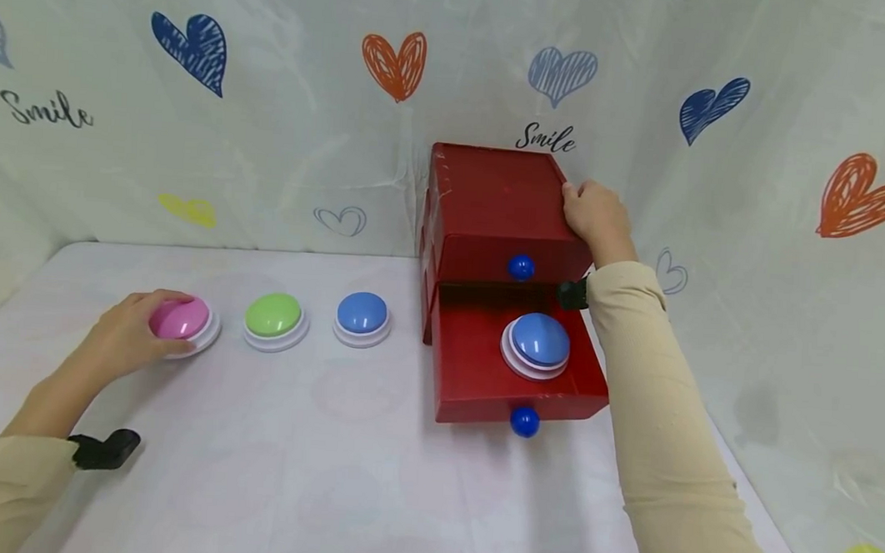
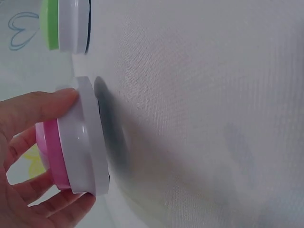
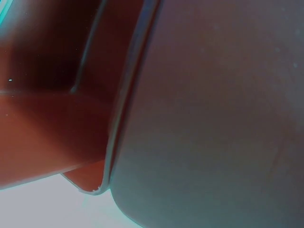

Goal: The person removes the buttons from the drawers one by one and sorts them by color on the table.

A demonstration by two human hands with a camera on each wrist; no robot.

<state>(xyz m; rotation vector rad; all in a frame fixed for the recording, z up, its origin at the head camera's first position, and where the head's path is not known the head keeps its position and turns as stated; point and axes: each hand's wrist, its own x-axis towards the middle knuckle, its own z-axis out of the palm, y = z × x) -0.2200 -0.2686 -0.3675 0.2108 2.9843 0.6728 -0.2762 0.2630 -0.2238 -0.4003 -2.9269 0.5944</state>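
Note:
My left hand point(image 1: 127, 331) grips a pink push button with a white base point(image 1: 185, 320) at the table's left. In the left wrist view, thumb and fingers hold the white base point(image 2: 83, 142), which tilts off the cloth above a shadow. At the upper right edge of a red two-drawer box point(image 1: 492, 191), my right hand point(image 1: 599, 218) holds on, its fingertips partly hidden. The lower drawer point(image 1: 466, 395) is pulled out, and a large blue push button point(image 1: 539, 340) sits inside. Red box panels point(image 3: 213, 114) fill the right wrist view, with no fingers visible there.
A green push button point(image 1: 273, 315) and a smaller blue one point(image 1: 362, 314) stand in a row between the left hand and the box. Blue ball knobs point(image 1: 525, 422) stick out from both drawers. Behind the white table point(image 1: 311, 487) hangs a heart-printed curtain point(image 1: 285, 135).

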